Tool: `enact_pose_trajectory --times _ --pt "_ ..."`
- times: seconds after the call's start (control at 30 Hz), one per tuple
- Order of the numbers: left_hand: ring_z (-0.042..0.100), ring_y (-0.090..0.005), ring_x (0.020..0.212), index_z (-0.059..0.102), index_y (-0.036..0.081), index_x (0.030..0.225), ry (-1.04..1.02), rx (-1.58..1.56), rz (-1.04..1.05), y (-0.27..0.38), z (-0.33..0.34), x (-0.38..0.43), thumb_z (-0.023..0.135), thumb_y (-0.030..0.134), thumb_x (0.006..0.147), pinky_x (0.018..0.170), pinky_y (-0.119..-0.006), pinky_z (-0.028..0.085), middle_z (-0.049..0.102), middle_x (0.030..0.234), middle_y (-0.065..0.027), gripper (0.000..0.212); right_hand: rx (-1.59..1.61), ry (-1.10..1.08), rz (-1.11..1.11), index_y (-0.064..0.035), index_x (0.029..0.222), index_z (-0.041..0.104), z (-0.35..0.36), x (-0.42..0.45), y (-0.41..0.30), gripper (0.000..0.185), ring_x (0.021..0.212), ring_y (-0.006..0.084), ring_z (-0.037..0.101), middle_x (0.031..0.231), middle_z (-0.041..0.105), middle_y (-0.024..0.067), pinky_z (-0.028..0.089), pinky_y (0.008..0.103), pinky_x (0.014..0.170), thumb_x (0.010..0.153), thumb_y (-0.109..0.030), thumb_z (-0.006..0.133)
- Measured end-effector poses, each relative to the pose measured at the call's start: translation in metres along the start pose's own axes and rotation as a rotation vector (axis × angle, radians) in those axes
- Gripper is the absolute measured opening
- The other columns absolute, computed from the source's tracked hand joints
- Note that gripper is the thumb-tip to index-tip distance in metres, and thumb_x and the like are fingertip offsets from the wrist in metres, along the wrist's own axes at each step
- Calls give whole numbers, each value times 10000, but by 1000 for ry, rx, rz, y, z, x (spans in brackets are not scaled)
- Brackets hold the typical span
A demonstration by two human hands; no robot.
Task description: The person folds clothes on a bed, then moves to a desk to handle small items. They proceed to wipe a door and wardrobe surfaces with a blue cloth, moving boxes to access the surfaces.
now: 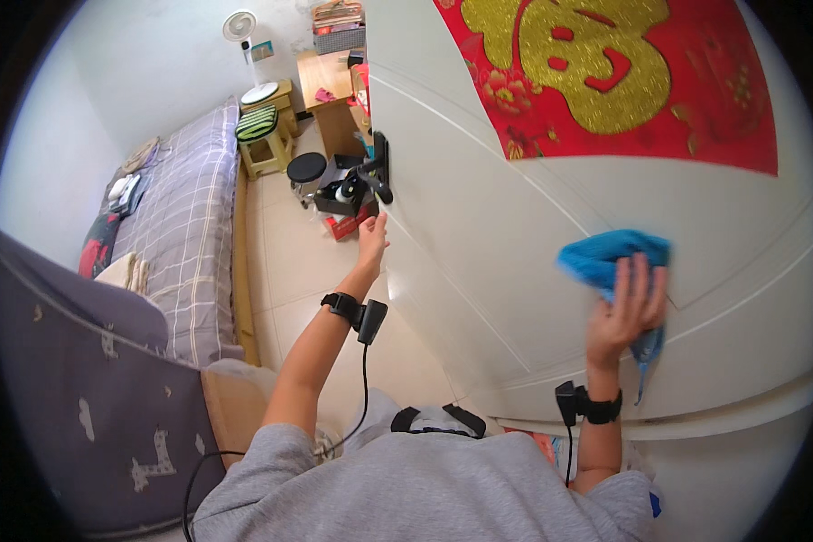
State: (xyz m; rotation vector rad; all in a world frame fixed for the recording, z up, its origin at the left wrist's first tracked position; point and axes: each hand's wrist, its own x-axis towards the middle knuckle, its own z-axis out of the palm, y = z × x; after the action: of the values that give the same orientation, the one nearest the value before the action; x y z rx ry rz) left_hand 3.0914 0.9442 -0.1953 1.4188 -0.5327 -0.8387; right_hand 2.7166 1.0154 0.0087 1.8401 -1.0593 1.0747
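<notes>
A white door [488,271] with grooved panel lines stands open before me, carrying a black lever handle [381,173] at its edge. My left hand [372,237] is at that edge just below the handle, its fingers bent around it; part of the grip is hidden. A blue cloth [613,254] lies bunched under my right hand [627,318], which presses it flat-fingered against the door face. The cloth and fingers are slightly blurred, and a strip of cloth with a loop hangs below the palm. Above the cloth is a red paper decoration [711,101] with a glittery gold character.
Left of the door are a bed [183,223] with a checked cover and a dark patterned curtain [108,406]. Further back stand a round black stool [306,167], an open black box [335,203], a green-striped stool [257,125], a desk [328,68] and a white fan [240,27].
</notes>
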Motion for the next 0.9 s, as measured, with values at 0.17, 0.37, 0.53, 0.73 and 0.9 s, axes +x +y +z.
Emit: enact_pose_trajectory --times 0.17,0.37,0.53,0.73,0.9 --pt "509 -144 832 515 70 985 -78 -135 -141 24 1 72 556 466 795 712 -312 449 507 878 -9 441 163 -351 -302 -66 1111 555 74 -44 -52 384 1182 217 394 1214 496 49 278 355 951 743 20 488" --pt "453 -102 586 511 105 839 -570 -473 -339 25 -1 116 579 292 815 625 -270 428 469 644 21 201 308 -458 -328 -38 1112 537 167 -1 -133 381 1184 229 390 1201 496 66 265 379 975 738 13 478" --pt "564 -234 928 475 22 874 -762 -536 -447 28 -6 127 502 211 779 913 -345 398 558 882 -111 213 221 -135 -264 -55 1129 525 224 151 -197 390 1208 230 354 1211 479 65 246 395 1000 744 -6 484" --pt "595 -237 848 482 9 909 -725 -406 -462 33 -1 130 505 232 796 808 -333 471 566 879 -108 251 61 4 -335 -74 1150 506 289 223 -249 395 1233 218 315 1239 453 51 203 389 1027 757 -62 470" --pt "593 -195 767 499 32 895 -743 -422 -402 23 2 134 535 244 801 737 -317 487 580 816 -78 234 78 -201 -555 -54 1148 497 337 145 -260 408 1228 225 321 1236 449 57 217 384 1020 742 -88 470"
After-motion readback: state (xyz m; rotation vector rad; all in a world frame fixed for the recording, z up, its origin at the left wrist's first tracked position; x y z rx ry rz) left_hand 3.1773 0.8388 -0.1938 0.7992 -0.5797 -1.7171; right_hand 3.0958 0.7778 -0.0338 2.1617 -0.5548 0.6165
